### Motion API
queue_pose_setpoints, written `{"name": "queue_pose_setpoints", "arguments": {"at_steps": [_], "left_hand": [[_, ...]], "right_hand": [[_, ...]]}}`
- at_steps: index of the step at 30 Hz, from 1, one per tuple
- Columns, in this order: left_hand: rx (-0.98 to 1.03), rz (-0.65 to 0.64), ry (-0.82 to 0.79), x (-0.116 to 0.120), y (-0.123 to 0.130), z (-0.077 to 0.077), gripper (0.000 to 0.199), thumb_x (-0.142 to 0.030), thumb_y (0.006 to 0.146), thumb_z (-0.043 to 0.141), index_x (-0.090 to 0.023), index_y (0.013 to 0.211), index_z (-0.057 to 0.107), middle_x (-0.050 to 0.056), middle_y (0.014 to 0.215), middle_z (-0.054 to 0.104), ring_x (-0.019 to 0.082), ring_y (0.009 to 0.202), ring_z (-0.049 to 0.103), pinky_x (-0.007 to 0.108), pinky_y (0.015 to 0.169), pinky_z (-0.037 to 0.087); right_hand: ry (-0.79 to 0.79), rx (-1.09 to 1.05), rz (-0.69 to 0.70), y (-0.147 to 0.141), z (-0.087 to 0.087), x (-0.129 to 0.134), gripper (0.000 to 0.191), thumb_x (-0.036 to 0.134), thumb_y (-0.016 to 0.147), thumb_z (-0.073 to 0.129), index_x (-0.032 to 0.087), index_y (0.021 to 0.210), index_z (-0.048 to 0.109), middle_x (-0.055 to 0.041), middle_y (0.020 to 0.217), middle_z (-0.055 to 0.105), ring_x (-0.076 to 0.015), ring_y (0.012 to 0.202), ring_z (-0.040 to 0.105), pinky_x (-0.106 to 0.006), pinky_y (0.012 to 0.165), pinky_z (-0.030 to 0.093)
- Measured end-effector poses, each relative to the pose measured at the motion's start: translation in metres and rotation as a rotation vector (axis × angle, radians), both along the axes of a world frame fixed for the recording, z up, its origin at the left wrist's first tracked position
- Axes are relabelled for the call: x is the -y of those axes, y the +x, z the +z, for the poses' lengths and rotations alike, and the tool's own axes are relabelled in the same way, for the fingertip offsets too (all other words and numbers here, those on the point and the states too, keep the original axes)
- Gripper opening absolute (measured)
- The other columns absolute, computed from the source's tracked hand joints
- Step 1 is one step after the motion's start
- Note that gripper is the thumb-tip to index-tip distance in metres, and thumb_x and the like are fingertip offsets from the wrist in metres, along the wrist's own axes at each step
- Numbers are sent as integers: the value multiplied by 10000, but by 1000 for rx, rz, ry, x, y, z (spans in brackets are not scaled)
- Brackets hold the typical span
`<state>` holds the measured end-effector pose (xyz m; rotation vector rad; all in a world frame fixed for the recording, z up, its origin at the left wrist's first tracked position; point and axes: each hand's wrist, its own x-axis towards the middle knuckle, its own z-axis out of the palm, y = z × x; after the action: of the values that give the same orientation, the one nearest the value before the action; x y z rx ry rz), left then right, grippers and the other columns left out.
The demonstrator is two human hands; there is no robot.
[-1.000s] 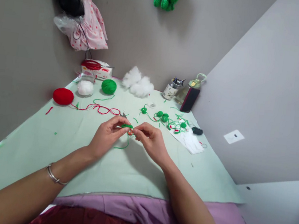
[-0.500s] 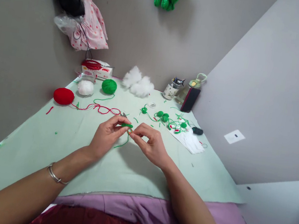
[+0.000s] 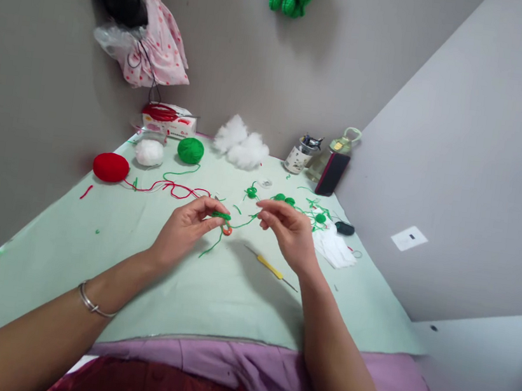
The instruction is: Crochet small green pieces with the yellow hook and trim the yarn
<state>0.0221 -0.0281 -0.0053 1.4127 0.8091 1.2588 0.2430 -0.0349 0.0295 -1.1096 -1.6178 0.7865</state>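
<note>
My left hand (image 3: 189, 222) pinches a small green crocheted piece (image 3: 221, 215) near the middle of the table. Below it, at the fingertips, hangs a small orange item (image 3: 227, 231), and a loose green yarn tail (image 3: 210, 248) trails down. From the piece a green strand (image 3: 244, 223) runs right to my right hand (image 3: 285, 227), whose thumb and forefinger are closed on it. A yellow-handled crochet hook (image 3: 269, 266) lies on the table below my right hand.
Red (image 3: 111, 167), white (image 3: 149, 153) and green (image 3: 190, 150) yarn balls stand at the left. White stuffing (image 3: 242, 144), a pen cup (image 3: 299, 156), a bottle (image 3: 342, 144) and a phone (image 3: 332, 174) are behind. Green pieces (image 3: 320, 218) lie by white paper (image 3: 335, 247).
My right hand has moved right, away from my left hand, drawing out a green strand. The yellow hook now shows on the table, and the orange item is more visible.
</note>
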Motion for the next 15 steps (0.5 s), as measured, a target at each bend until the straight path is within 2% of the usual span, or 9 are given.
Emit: {"name": "queue_pose_setpoints", "arguments": {"at_steps": [2,3,6,8,11,15], "left_hand": [[3,-46,-26,1,1,0,110,-288,883,715,-210,961,707,40,956,724,224,912,712,368,889,530],[5,-67,-39,1,1,0,120,-294,889,713,-211,975,705,42,955,729,228,919,715,373,900,526],[2,-107,-58,2,1,-1,128,-311,899,712,-216,984,706,47,975,739,234,950,714,375,920,514],[-5,-116,-61,2,0,-1,123,-316,897,716,-219,971,714,47,982,737,234,950,712,375,919,512],[-9,-125,-69,2,0,-1,109,-308,886,724,-218,949,726,43,972,726,230,949,705,378,926,508],[-13,-139,-63,1,1,-1,92,-293,887,717,-222,943,732,39,986,711,217,976,684,366,944,495]], "right_hand": [[-5,-49,21,3,2,0,316,341,881,698,246,1181,669,24,756,649,-136,652,614,-306,657,532],[-5,-55,23,4,2,0,328,330,878,703,249,1193,658,29,745,646,-135,640,611,-304,646,530],[63,31,8,2,3,4,111,313,892,708,237,972,722,-4,786,672,-146,682,616,-313,657,522],[174,146,6,1,3,6,79,296,909,706,244,871,753,-31,846,682,-171,783,626,-329,707,515],[317,293,27,1,2,8,103,248,939,680,275,927,778,-35,872,653,-182,854,608,-336,742,494],[384,423,35,2,0,7,170,211,974,621,287,966,772,-29,854,613,-175,826,592,-335,731,481]]}}
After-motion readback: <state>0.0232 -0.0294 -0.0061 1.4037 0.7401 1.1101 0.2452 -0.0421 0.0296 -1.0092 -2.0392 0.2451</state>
